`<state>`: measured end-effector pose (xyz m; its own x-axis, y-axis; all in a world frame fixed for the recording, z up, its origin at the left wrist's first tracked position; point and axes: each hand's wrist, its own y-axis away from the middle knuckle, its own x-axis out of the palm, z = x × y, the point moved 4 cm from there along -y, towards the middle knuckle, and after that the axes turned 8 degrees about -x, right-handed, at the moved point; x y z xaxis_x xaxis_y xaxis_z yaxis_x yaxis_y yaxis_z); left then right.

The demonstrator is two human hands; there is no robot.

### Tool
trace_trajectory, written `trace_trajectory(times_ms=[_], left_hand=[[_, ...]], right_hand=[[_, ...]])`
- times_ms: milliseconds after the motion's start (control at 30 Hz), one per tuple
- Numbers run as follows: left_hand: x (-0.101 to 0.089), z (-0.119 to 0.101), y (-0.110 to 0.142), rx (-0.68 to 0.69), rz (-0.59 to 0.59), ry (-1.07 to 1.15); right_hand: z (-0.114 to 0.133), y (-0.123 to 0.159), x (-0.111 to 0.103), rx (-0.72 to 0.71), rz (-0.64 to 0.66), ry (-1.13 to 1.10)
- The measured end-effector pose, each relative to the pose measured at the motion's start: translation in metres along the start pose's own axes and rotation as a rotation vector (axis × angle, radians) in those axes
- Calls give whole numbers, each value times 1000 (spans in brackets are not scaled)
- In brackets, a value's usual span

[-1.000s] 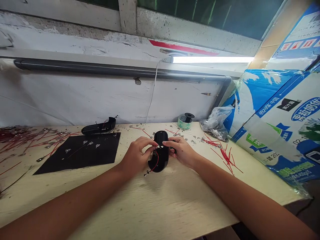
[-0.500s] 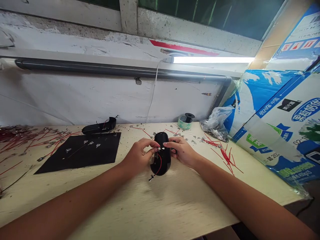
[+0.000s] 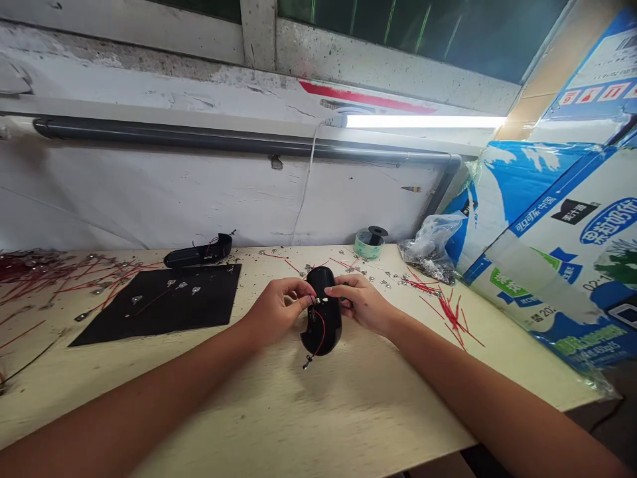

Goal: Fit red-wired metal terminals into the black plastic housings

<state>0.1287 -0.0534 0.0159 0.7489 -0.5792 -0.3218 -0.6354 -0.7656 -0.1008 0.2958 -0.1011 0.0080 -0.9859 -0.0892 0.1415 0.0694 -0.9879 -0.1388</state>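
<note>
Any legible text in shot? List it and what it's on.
"果粒奶优": blue oval logo on the blue-and-white cardboard carton
"中国": blue band on the carton
"02-1": carton side, possibly cut off
"202": carton side, possibly cut off
Black label and green line on the carton: too small or blurred to read
Black oval plastic housing: nothing legible

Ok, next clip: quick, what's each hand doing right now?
Left hand: closed, pinching the top of the black plastic shell.
Right hand: closed, holding the same shell from the other side.
</note>
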Motion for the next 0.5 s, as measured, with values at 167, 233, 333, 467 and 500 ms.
trace_trajectory(times_ms=[167,233,333,467,500], left_hand=[[-1,1,0,10,-17,-18],[-1,1,2,21,-49,-67],[-2,-1,4,44,-92,-135],[-2,-3,6,57,-115,-157],[-2,-3,7,49,-121,-148]], right_hand=[[2,1,2,10,14,-4],[3,1,2,19,9,-10],[3,1,3,29,-3,-22],[2,1,3,41,-30,-57],[2,1,3,47,-35,-71]])
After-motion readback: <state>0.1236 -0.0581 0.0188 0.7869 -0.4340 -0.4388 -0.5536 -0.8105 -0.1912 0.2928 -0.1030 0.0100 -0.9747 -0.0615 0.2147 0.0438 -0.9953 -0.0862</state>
